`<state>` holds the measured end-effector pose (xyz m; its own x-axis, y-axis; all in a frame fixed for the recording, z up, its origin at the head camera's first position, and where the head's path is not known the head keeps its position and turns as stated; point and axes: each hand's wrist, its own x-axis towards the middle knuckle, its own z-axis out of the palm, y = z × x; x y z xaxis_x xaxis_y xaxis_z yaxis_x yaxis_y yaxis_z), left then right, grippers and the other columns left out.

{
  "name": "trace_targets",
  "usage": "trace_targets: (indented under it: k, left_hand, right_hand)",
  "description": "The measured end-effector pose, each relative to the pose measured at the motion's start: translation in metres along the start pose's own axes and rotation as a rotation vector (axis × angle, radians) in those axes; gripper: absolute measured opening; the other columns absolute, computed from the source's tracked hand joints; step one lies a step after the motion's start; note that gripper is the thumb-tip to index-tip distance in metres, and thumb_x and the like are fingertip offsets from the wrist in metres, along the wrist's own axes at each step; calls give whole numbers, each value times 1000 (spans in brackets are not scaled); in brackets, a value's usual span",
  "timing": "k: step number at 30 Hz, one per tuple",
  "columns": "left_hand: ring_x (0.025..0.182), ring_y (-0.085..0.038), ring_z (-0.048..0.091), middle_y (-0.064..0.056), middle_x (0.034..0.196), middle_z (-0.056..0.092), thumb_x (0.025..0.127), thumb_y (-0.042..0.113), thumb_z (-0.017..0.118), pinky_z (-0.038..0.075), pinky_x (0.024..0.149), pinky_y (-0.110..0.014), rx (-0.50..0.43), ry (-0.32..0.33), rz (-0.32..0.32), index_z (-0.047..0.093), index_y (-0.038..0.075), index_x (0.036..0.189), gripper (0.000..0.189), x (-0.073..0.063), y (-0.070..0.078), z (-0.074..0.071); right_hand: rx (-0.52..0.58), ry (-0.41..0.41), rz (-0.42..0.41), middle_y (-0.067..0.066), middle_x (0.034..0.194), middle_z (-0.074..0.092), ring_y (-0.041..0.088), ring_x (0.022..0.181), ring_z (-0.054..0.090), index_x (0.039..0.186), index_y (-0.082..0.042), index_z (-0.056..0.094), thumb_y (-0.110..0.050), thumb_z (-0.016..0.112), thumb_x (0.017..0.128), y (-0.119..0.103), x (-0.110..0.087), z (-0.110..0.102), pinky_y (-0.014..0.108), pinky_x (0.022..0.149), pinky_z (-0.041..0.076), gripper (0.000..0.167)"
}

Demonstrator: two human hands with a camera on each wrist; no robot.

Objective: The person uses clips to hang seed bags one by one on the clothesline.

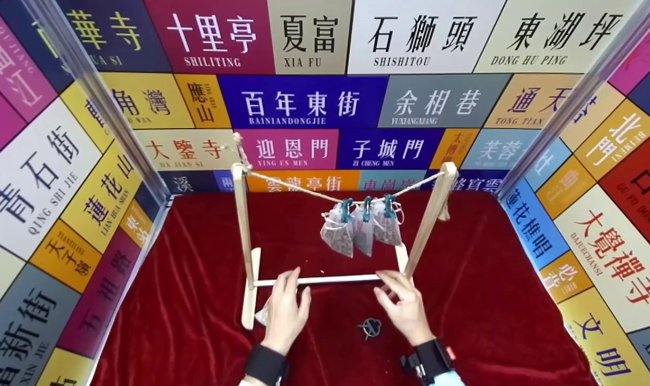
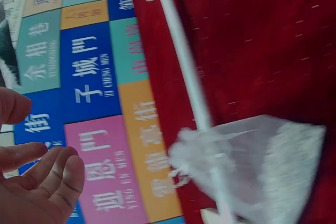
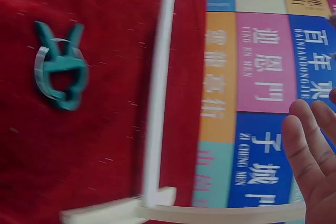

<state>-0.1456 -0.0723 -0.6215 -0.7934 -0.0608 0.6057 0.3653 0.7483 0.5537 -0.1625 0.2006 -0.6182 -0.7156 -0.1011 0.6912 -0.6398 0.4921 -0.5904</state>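
Observation:
My left hand (image 1: 288, 311) is held over the left end of the white crossbar (image 1: 338, 279), fingers loosely extended and holding nothing. Partly hidden behind it, a white drawstring mesh bag (image 2: 294, 166) with pale contents lies on the cloth by the frame's left foot. My right hand (image 1: 404, 304) hovers around the crossbar's right end, its relaxed fingers (image 3: 300, 142) also free of any object. Between the hands, nearer the front, lies a teal clothespin (image 3: 63, 69) on the cloth. Above, three filled mesh bags (image 1: 363, 236) hang from a rope (image 1: 292, 186) by teal clothespins (image 1: 367, 209).
The rope sags between two wooden posts (image 1: 431, 214) of a drying frame. Beneath everything spreads a dark red velvet cloth (image 1: 196, 279). Printed panels with Chinese place names (image 1: 303, 102) enclose the back and both sides, with metal corner posts (image 1: 107, 96).

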Motion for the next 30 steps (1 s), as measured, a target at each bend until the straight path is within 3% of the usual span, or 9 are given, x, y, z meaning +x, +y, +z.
trace_targets:
  k: [6, 11, 17, 22, 30]
  left_hand:
    - [119, -41, 61, -25, 125, 64, 88, 7, 76, 51, 98, -54, -3, -13, -51, 64, -6, 131, 46, -26, -9, 11]
    - [116, -40, 62, -25, 122, 64, 87, 7, 76, 52, 96, -52, 6, -22, -81, 65, -8, 128, 45, -39, -10, 19]
    - [114, -38, 63, -24, 121, 64, 89, 8, 73, 53, 96, -51, 1, -49, -93, 64, -7, 129, 44, -47, -5, 27]
    - [110, -29, 62, -16, 119, 63, 88, 8, 75, 56, 93, -45, -11, -112, -63, 64, -5, 131, 47, -57, 9, 35]
    - [107, -26, 63, -14, 120, 63, 85, 10, 77, 60, 86, -38, -6, -179, 75, 64, -3, 132, 51, -72, 28, 54]
  right_hand:
    - [5, -24, 56, 17, 112, 70, 15, 72, 67, 118, 4, 74, 7, 78, 82, 7, -27, 10, 19, 60, 53, 37]
    - [9, -20, 74, 16, 112, 70, 13, 72, 67, 118, 5, 74, 9, 78, 82, 12, -42, 17, 23, 57, 54, 37]
    - [-23, -23, 108, 15, 112, 70, 10, 71, 67, 118, 2, 75, 10, 78, 80, 17, -52, 21, 19, 57, 52, 39]
    - [-90, -60, 149, 15, 113, 69, 9, 72, 66, 116, 2, 76, 15, 78, 74, 23, -62, 18, 18, 56, 51, 44]
    - [-223, -208, 238, 13, 117, 68, 24, 77, 70, 120, 2, 74, 9, 83, 70, 28, -74, 14, 31, 66, 58, 51]
